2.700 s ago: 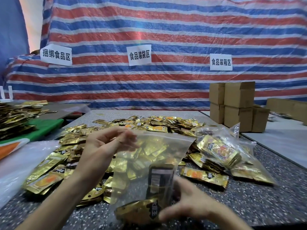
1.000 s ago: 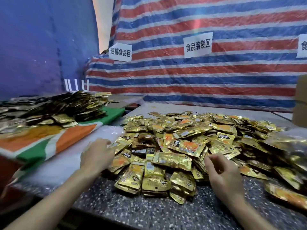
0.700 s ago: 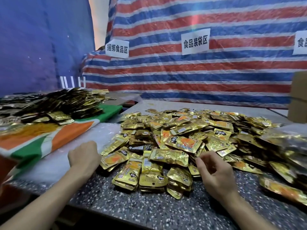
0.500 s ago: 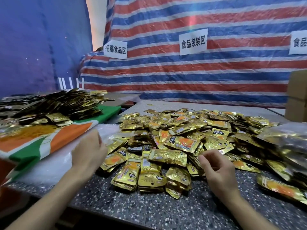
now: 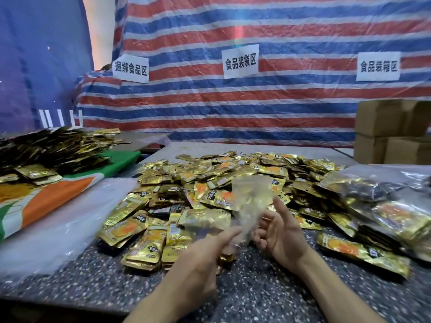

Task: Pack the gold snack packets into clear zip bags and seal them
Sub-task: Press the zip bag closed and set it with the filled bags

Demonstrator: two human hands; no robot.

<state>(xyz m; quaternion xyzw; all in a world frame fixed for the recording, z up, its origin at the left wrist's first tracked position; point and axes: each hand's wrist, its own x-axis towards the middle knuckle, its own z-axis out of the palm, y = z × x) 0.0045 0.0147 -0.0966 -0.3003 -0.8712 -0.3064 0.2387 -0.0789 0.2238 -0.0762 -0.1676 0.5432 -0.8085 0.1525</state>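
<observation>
A big heap of gold snack packets (image 5: 205, 176) covers the speckled table (image 5: 268, 287) in front of me. My left hand (image 5: 205, 250) pinches the lower end of an empty clear zip bag (image 5: 253, 197), which stands up blurred above the heap. My right hand (image 5: 279, 231) is just right of the bag, palm turned toward it, thumb up and fingers loosely curled at its edge without a visible grip. Filled clear bags of packets (image 5: 382, 206) lie at the right.
A sheet of clear plastic bags (image 5: 58, 231) lies at the left beside a green and orange cloth (image 5: 67, 194) carrying another packet pile (image 5: 51, 148). Cardboard boxes (image 5: 387, 134) stand at the back right. A striped tarp with paper signs hangs behind.
My left hand left the plastic at the left and came to the middle holding an empty clear bag. My right hand rose off the heap to meet it. The view turned slightly right.
</observation>
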